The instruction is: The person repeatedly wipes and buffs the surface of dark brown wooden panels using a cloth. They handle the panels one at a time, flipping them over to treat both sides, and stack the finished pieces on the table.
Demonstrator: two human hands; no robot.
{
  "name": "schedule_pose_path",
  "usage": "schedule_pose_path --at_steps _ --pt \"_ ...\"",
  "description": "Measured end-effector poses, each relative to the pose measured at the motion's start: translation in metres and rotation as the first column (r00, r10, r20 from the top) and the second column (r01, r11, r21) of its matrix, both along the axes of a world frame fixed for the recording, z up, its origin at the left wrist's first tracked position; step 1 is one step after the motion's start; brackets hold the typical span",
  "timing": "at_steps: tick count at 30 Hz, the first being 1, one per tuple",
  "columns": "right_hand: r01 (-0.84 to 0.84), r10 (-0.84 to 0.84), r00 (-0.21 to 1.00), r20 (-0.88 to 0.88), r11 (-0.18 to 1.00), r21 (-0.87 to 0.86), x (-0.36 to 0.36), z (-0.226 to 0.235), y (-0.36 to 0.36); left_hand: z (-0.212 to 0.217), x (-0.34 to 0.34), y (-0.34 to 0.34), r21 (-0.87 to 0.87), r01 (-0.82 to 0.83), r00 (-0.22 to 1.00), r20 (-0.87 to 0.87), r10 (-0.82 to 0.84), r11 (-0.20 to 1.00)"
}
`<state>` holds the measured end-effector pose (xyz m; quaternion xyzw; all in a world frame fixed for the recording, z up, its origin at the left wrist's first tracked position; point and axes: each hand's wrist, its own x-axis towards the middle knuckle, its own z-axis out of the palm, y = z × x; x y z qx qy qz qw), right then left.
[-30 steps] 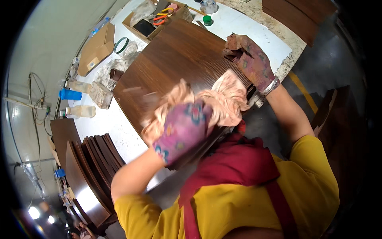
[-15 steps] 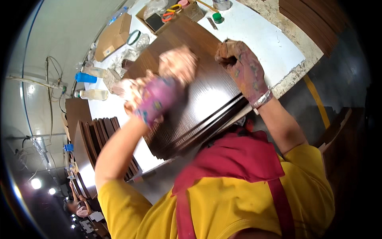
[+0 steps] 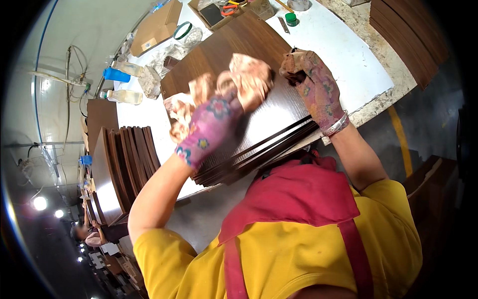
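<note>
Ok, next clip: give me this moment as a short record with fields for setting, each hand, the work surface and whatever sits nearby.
setting: workshop, white table
left hand: gloved, holding a peach rag against the top panel
right hand: gloved, resting on the panel's right edge
panels: dark wood-grain stack at the table's near edge
nearby: more panels leaning at left, cardboard box, blue cup, bottle, green cap

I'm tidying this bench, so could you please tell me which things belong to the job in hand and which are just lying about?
In use: left hand, pinkish rag, right hand, top dark wood panel, panel stack.

Lying about: blue cup, clear bottle, cardboard box, green tape ring, green-capped jar.
</note>
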<state>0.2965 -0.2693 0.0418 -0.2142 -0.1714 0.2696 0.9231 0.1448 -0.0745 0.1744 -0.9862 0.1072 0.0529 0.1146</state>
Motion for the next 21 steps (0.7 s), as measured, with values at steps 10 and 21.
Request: schedule_pose_path --at_steps 10,21 --pt "0.006 -0.018 0.999 -0.045 0.971 -0.239 -0.009 0.027 -0.001 -0.013 -0.009 -0.023 -0.086 -0.006 0.988 0.156 0.019 0.996" --pt "0.074 -0.069 0.997 0.037 0.983 -0.168 -0.012 0.047 0.011 -0.036 -0.004 0.035 -0.064 -0.106 0.974 0.193 0.116 0.992"
